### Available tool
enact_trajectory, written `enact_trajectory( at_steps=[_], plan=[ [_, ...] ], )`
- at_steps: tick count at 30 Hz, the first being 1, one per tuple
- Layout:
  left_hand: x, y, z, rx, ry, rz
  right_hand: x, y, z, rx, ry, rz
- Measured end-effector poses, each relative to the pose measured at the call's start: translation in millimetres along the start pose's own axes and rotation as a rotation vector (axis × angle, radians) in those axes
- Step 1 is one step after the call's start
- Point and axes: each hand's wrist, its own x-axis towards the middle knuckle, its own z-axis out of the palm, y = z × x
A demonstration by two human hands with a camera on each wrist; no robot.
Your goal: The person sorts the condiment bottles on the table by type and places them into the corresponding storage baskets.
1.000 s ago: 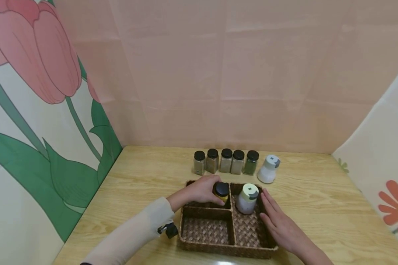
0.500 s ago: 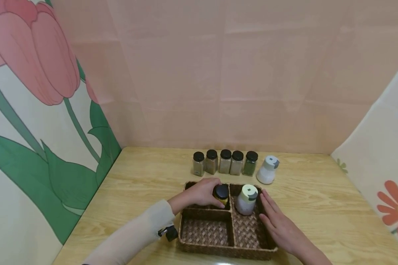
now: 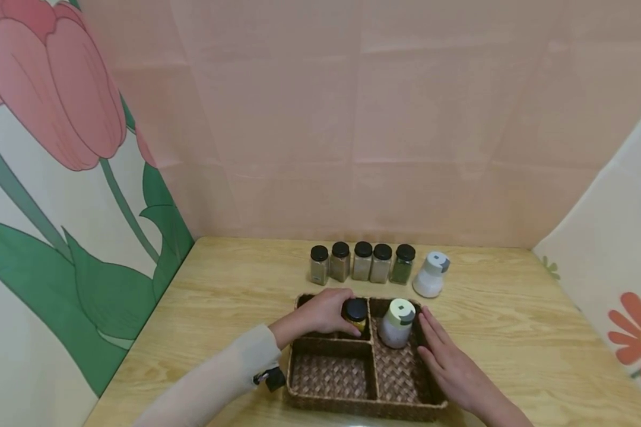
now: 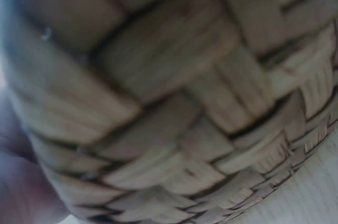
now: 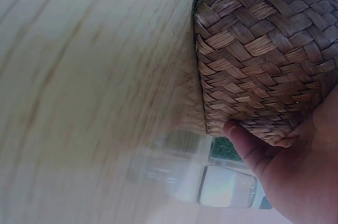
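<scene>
Head: left hand (image 3: 324, 311), lower centre, thumb and fingers curled round black-lidded jar (image 3: 357, 311), inside upper-left compartment of basket (image 3: 365, 405). Right hand (image 3: 450, 364), lower right, fingers nearly straight along basket's right wall. Left wrist: basket close, blurred; grip cannot be told. Right wrist: 1 fingertip touching basket, right of centre.

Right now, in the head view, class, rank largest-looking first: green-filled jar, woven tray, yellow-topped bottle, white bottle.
Woven tray
Yellow-topped bottle and white bottle, too alike to rank
Green-filled jar

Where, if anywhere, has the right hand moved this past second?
No: judged by the shaker outside the tray, the right hand stays against the tray's side.
</scene>
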Motion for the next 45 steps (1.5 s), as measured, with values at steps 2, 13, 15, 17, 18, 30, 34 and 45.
enact_trajectory(
  at_steps=[2,13,15,17,18,30,34,45],
  plan=[
    [-0.8,0.1,-0.1,0.009,0.008,0.001,0.2,0,0,-0.002,0.002,-0.002],
    [-1.7,0.4,2.1,0.052,0.027,0.003,0.0,-1,-1,-0.026,0.013,-0.008],
    [-2.6,1.1,2.1,0.061,0.026,0.006,-0.2,0,0,-0.026,0.014,-0.01],
    [-3.9,1.8,2.2,0.075,0.025,0.009,-0.5,0,0,-0.027,0.016,-0.009],
    [-4.3,2.2,2.2,0.079,0.024,0.011,-0.8,0,1,-0.031,0.017,-0.01],
    [-4.2,3.3,-2.3,0.07,0.009,0.005,-1.3,-2,0,-0.05,0.027,-0.021],
    [-7.8,5.1,-16.2,0.025,-0.011,0.007,-2.0,-1,-1,-0.047,0.033,-0.03],
    [-22.5,-23.7,-79.9,-0.193,0.099,-0.002,-2.3,-3,-1,-0.04,0.018,-0.018]
  ],
)
